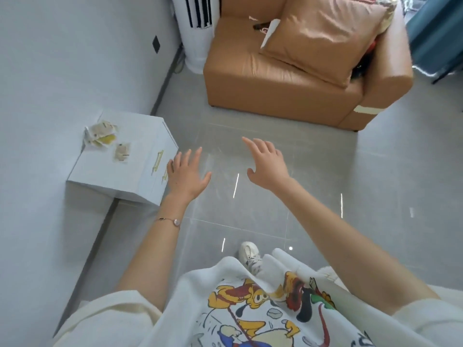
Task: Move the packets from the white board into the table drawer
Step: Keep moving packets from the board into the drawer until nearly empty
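Note:
A small white table (105,171) stands against the left wall, seen from above. Several beige and yellow packets (101,133) lie in a heap near its far left corner, and one more packet (122,152) lies apart, closer to the middle of the top. Its drawer fronts with gold handles (157,162) face right and look closed. My left hand (186,174) hovers with spread fingers just right of the handles, holding nothing. Farther right, my right hand (266,162) is stretched out over the floor, fingers straight and empty.
An orange leather armchair (283,96) with a matching cushion stands at the back. A white tower appliance (196,33) stands in the corner beside it. Grey tiled floor lies between the table and the armchair. My shoe (248,252) shows below.

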Available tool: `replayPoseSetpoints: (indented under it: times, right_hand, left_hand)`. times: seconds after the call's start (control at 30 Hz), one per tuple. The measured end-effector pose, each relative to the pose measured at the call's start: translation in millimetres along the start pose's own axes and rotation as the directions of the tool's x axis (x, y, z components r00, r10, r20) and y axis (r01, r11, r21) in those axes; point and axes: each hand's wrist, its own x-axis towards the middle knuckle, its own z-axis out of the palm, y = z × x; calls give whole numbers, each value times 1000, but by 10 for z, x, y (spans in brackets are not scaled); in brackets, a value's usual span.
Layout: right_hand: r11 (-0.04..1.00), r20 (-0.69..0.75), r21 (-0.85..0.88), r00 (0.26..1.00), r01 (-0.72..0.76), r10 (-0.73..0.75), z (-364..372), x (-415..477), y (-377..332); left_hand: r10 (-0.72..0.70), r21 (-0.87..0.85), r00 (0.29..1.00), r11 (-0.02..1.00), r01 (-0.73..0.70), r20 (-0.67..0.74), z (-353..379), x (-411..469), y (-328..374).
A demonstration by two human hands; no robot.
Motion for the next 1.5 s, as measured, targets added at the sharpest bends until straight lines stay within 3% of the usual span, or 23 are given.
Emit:
replayPoseSetpoints:
  times: [0.47,0.97,1.23,1.43,1.5]
  right_hand:
    - [924,162,-14,913,383,-375,43,2003,-837]
    - [849,318,-2,806,528,-500,375,4205,-2361]
    - [817,438,20,729,577,-526,830,5160,-2937]
    - [832,639,29,630,554,-442,1727,5914,-3205]
    - [850,678,42,610,525,-411,2048,6133,-3288]
  left_hand:
    - [-353,-95,924,935,342,-149,-332,757,-1080]
    - [-641,-223,765,757,614,-72,-601,1834,-2725]
    - [-781,-305,624,589,748,21,-403,2251,-3251]
    - [-887,-428,417,304,851,198,231,2622,-3626]
    - [-904,-457,378,255,852,200,433,2775,-3720]
